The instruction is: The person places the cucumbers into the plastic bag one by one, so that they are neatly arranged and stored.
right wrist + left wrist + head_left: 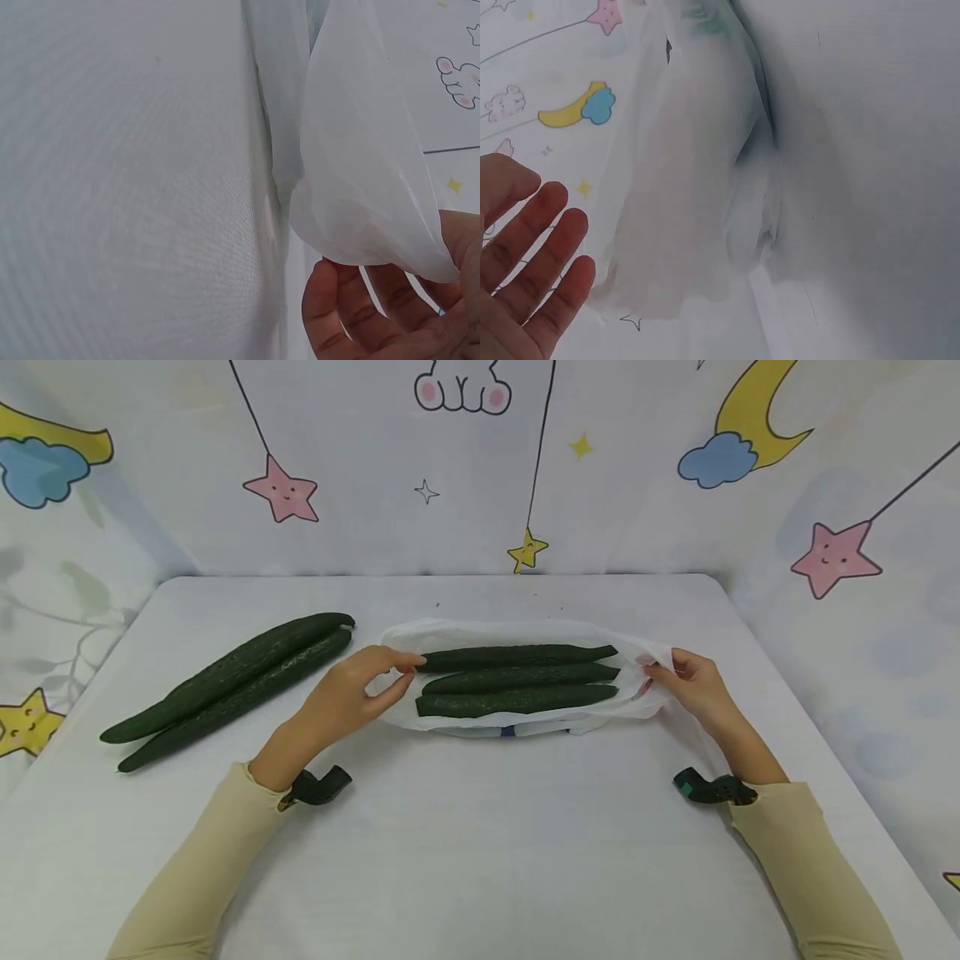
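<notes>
A white plastic bag (577, 633) lies spread wide on the table with three dark green cucumbers (517, 681) side by side in its mouth. My right hand (697, 689) pinches the bag's right edge between thumb and fingers; the right wrist view shows the thin plastic (367, 165) drawn to the thumb. At the bag's left end is my left hand (348, 693), its fingertips right by the end of the farthest cucumber. The left wrist view shows loosely bent fingers (544, 247) beside the hanging plastic (682, 180), with nothing seen between them.
Two more cucumbers (232, 685) lie together at a slant on the table's left side. The white-covered table (510, 843) ends at the back against a cloth wall (360, 443) printed with stars and moons. A dark wrist device (318, 785) sits at each cuff.
</notes>
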